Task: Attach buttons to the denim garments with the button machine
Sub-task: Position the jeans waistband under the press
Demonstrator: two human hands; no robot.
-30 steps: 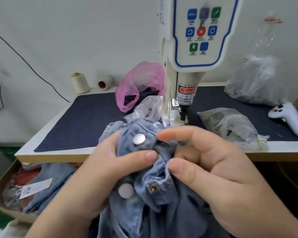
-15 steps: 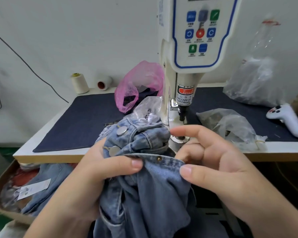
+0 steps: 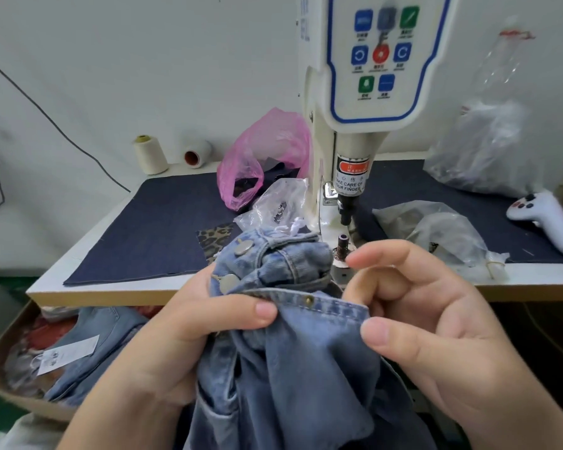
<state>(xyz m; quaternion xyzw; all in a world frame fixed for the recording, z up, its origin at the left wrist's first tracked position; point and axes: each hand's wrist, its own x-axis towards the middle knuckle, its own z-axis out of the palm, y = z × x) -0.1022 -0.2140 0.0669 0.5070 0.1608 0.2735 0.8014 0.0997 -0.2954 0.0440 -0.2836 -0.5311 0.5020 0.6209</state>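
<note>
A light blue denim garment hangs bunched in front of the table edge. My left hand grips its folded edge, thumb on top. My right hand pinches the same edge from the right, thumb below and fingers curled above. A small brass rivet shows on the edge between my thumbs. Two silver buttons sit on the bunched part at the top left. The white button machine stands right behind, its punch above the lower die, just beyond the denim.
A dark blue mat covers the table. On it lie a pink plastic bag, clear bags, two thread cones and a white controller. A cardboard box with more denim sits at the lower left.
The garment was turned and lifted toward the machine; the buttons moved up and left. A hemmed edge with a rivet is now stretched between both thumbs.
</note>
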